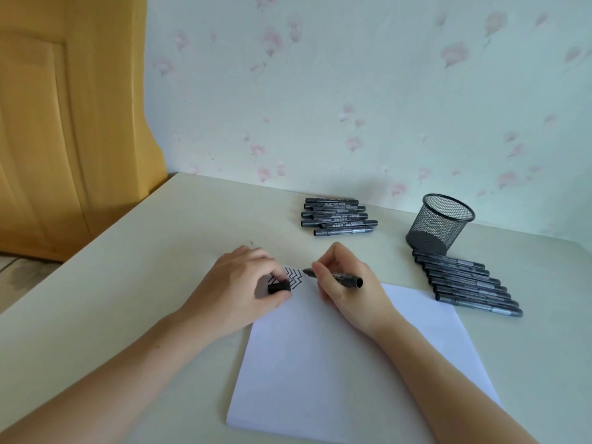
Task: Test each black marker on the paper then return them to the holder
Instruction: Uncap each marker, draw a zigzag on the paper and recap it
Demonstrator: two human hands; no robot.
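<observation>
My right hand (347, 285) grips an uncapped black marker (344, 278), its tip pointing left just beside black zigzag lines (294, 276) at the top of a white paper pad (346, 373). My left hand (238, 285) rests on the pad's top left corner and pinches the marker's black cap (279, 287). A black mesh holder (440, 223) stands at the back right with nothing showing inside it. Several black markers (466, 282) lie in a row in front of the holder. Another pile of black markers (338, 216) lies near the wall.
The cream table (144, 267) meets a floral-papered wall (352, 91) at the back. A yellow wooden door (48, 123) stands beyond the table's left edge.
</observation>
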